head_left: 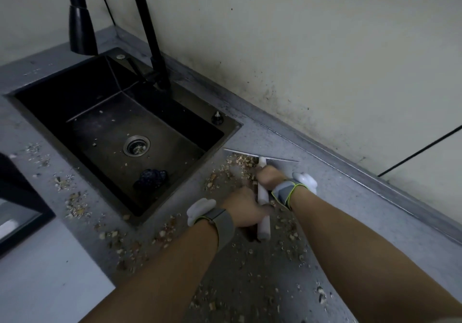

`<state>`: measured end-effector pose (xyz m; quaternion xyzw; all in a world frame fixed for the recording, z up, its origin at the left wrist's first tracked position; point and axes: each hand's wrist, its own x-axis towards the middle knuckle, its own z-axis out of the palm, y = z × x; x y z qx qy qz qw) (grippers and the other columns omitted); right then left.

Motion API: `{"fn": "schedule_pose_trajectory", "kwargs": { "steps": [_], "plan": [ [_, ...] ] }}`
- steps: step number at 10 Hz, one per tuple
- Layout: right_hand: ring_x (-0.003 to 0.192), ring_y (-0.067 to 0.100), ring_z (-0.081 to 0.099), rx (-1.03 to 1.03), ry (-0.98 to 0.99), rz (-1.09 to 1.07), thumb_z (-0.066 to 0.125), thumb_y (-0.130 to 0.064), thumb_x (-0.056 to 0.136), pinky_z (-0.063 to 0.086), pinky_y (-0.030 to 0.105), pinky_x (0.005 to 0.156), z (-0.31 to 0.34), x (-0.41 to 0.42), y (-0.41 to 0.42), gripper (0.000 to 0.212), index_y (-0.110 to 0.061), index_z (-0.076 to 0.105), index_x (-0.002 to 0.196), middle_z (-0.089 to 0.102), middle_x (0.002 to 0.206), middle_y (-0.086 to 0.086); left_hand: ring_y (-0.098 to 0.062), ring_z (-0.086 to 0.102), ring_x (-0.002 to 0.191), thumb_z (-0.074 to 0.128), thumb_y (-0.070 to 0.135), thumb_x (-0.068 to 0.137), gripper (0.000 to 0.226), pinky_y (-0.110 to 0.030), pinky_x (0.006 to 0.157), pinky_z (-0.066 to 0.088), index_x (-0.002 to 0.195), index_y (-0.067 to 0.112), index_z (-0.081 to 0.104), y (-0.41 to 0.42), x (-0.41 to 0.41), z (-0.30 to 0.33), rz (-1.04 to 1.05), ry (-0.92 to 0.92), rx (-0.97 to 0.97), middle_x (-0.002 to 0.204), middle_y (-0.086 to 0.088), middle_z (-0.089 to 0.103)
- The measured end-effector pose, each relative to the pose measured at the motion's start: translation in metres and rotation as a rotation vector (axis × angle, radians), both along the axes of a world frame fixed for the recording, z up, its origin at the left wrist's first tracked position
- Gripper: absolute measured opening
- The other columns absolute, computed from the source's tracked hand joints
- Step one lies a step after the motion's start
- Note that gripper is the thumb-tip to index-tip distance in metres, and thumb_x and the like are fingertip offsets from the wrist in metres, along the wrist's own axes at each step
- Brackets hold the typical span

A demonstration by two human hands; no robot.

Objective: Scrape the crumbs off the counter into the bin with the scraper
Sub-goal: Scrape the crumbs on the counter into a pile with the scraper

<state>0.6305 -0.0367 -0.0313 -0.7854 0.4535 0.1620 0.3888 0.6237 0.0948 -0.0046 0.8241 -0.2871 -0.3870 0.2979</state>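
The scraper [262,192] has a long white handle and a thin flat metal blade lying on the grey counter [350,205] to the right of the sink. My right hand [268,176] grips the handle close to the blade. My left hand [246,208] grips the same handle lower down. A heap of brown crumbs [240,163] lies against the near side of the blade. More crumbs are scattered along the counter's front and to the left of the sink. The dark box at the left edge [17,207] may be a bin; I cannot tell.
A black sink [232,132] with a tall black tap [155,55] takes up the left middle; a dark cloth [150,176] and a few crumbs lie in its basin. A stained wall [300,47] runs close behind the counter.
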Motion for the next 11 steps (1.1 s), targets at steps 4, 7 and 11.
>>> {"fn": "schedule_pose_trajectory", "kwargs": {
  "steps": [4, 7, 11],
  "plan": [
    [0.129, 0.034, 0.050, 0.032, 0.050, 0.143, 0.029, -0.026, 0.104, 0.038, 0.031, 0.096, 0.012, -0.085, 0.062, 0.048, 0.005, 0.051, 0.133, 0.051, 0.140, 0.025, -0.016, 0.061, 0.073, 0.073, 0.038, 0.077, 0.022, -0.032, 0.065, 0.048, 0.064, 0.021, 0.067, 0.059, -0.067, 0.016, -0.099, 0.113, 0.033, 0.069, -0.001, 0.066],
    [0.126, 0.034, 0.053, 0.062, -0.102, 0.000, 0.030, -0.031, 0.103, 0.041, 0.033, 0.100, 0.037, -0.086, 0.042, 0.051, 0.005, 0.055, 0.129, 0.055, 0.135, 0.026, -0.030, 0.065, 0.045, 0.073, 0.025, 0.075, 0.029, -0.028, 0.041, 0.051, 0.078, -0.003, 0.067, 0.047, -0.064, 0.039, 0.052, 0.434, -0.040, 0.054, -0.016, 0.067],
    [0.105, 0.034, 0.063, 0.242, -0.207, -0.278, 0.055, -0.029, 0.086, 0.050, 0.049, 0.097, 0.001, -0.081, 0.035, 0.050, 0.006, 0.059, 0.121, 0.062, 0.108, 0.024, -0.019, 0.049, 0.048, 0.066, 0.051, 0.081, 0.048, -0.025, 0.045, 0.030, 0.050, 0.016, 0.054, 0.034, -0.055, 0.002, 0.138, -0.034, -0.043, 0.047, 0.000, 0.049]
  ]
}}
